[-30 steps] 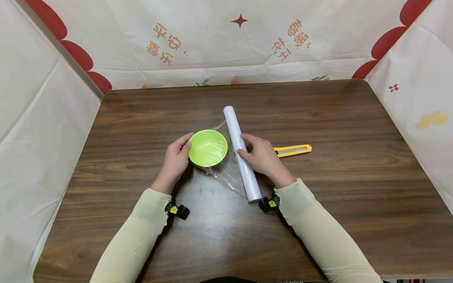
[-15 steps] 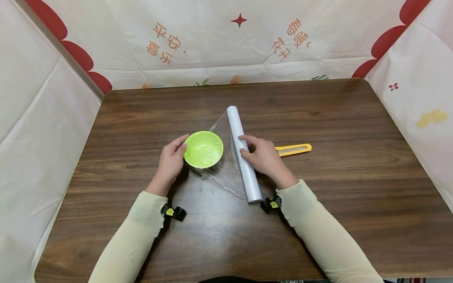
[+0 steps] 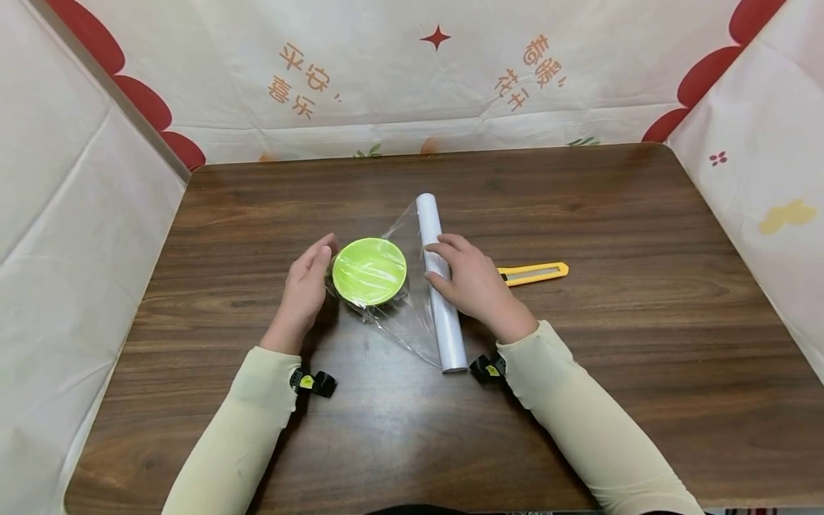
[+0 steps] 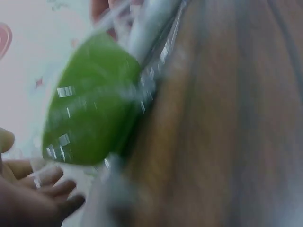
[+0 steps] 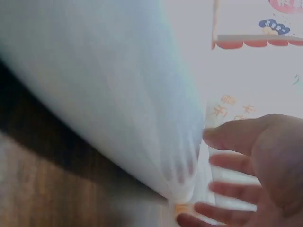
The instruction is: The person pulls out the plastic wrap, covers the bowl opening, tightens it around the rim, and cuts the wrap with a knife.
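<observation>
A lime-green bowl [image 3: 370, 272] stands on the table under clear cling film, which shows wrinkles and glints. The film [image 3: 410, 323] stretches from it to a white roll of cling film [image 3: 448, 330] lying to its right. My left hand [image 3: 304, 290] is beside the bowl's left rim, fingers extended; the left wrist view, though blurred, has these fingers [image 4: 47, 184] loosely spread close to the wrapped bowl. My right hand [image 3: 475, 282] rests at the middle of the roll, thumb and fingertips touching it lightly. In the right wrist view the roll [image 5: 118, 94] looms large beside the spread fingers.
A yellow utility knife [image 3: 534, 274] lies just right of my right hand, its left end hidden behind the hand. The brown wooden table [image 3: 644, 343] is bordered by printed white cloth [image 3: 386, 79] at the back and sides.
The bowl moved slightly left with the left hand, which has since come off its rim. The roll's near end swung a little left, and the right hand's fingers have loosened on it.
</observation>
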{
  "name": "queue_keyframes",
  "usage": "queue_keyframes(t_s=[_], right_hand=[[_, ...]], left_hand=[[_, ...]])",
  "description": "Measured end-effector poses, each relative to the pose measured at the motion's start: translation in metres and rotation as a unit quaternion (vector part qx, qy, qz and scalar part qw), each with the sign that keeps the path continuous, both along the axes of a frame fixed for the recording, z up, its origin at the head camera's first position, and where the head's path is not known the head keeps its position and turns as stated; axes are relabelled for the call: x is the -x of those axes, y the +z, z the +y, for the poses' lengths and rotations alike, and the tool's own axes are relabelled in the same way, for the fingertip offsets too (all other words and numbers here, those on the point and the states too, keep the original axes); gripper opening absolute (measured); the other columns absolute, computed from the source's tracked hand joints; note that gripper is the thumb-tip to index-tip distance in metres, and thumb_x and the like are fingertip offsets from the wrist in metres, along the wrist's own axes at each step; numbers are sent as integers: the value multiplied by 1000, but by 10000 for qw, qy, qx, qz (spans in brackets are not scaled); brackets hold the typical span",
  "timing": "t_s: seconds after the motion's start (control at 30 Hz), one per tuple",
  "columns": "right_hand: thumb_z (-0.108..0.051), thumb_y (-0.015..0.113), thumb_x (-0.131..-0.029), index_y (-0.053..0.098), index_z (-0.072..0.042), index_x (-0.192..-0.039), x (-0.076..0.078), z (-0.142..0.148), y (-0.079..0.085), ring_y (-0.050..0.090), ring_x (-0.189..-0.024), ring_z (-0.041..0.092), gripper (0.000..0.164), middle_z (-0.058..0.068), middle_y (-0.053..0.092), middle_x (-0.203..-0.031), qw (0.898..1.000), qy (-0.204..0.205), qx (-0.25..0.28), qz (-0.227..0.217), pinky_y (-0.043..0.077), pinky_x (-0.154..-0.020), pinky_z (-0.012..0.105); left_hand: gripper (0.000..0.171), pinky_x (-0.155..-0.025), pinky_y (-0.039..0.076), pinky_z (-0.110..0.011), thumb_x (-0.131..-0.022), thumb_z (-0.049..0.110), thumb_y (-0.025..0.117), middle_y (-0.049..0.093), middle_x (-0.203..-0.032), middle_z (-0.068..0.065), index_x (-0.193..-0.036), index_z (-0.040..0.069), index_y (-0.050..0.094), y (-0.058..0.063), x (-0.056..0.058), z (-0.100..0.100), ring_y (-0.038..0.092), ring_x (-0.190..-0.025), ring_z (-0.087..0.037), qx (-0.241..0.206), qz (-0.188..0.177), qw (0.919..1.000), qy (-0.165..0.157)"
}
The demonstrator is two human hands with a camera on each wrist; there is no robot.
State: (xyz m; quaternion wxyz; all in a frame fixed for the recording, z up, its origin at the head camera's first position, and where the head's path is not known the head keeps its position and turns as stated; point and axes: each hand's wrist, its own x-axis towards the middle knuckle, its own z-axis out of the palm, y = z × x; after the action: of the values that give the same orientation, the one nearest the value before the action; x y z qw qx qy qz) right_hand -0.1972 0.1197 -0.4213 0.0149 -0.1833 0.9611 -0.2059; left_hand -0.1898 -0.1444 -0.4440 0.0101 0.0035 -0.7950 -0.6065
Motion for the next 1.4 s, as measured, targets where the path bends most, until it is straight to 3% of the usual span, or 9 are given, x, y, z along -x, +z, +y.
queue_keyframes(t_s=[0.17, 0.3, 0.43, 0.6, 0.83, 1.03, 1.4], right_hand=[[-28, 58, -88, 47, -14, -132, 0, -1, -3, 42, -127, 26, 47, 6, 37, -143, 9986, 438, -283, -108, 44, -93, 45], [-32, 58, -88, 49, -9, -130, -1, -1, -6, 46, -124, 28, 48, 8, 39, -142, 9984, 460, -330, -36, 45, -92, 46], [-40, 61, -84, 52, -6, -127, -1, 0, -6, 49, -120, 30, 55, 10, 43, -140, 9992, 353, -202, 61, 44, -94, 46], [-40, 63, -83, 51, -9, -127, -2, 4, -7, 46, -123, 29, 55, 9, 42, -140, 9998, 167, -19, -80, 42, -97, 43], [-25, 59, -83, 53, -13, -126, -3, 5, -8, 54, -110, 32, 46, 15, 40, -139, 9996, 200, 168, -49, 48, -86, 44], [-19, 55, -80, 61, -13, -119, -3, 5, -8, 55, -111, 28, 40, 10, 38, -142, 9995, 267, 85, 108, 50, -78, 38], [-39, 70, -77, 67, -13, -108, -6, 6, -6, 52, -118, 27, 41, 8, 51, -133, 9997, -107, 211, 107, 47, -91, 40]], left_hand=[[43, -109, 29, -38, -98, 33, 36, 44, -139, -4, -135, 15, 42, 0, 6, 17, 37, -130, -18, 992, 146, 9950, -34], [36, -94, 43, -37, -98, 28, 38, 53, -128, -7, -130, 16, 49, -9, 9, 20, 52, -110, -21, 673, -166, 9976, 56], [31, -77, 49, -29, -97, 26, 40, 59, -116, -6, -123, 18, 56, -12, 10, 19, 57, -90, -17, 64, -364, 9988, 319], [31, -74, 49, -23, -98, 26, 39, 60, -115, -7, -123, 19, 56, -14, 11, 16, 57, -87, -14, -175, -467, 9983, 316], [32, -69, 51, -21, -98, 27, 39, 59, -115, -9, -122, 17, 57, -17, 13, 10, 58, -82, -13, -359, -494, 9976, 325], [32, -70, 51, -21, -98, 27, 39, 59, -116, -9, -123, 16, 56, -17, 12, 6, 58, -84, -13, -332, -460, 9978, 345], [32, -76, 49, -21, -97, 28, 40, 58, -120, -6, -122, 18, 57, -16, 12, -6, 57, -94, -14, -398, -493, 9969, 475]])
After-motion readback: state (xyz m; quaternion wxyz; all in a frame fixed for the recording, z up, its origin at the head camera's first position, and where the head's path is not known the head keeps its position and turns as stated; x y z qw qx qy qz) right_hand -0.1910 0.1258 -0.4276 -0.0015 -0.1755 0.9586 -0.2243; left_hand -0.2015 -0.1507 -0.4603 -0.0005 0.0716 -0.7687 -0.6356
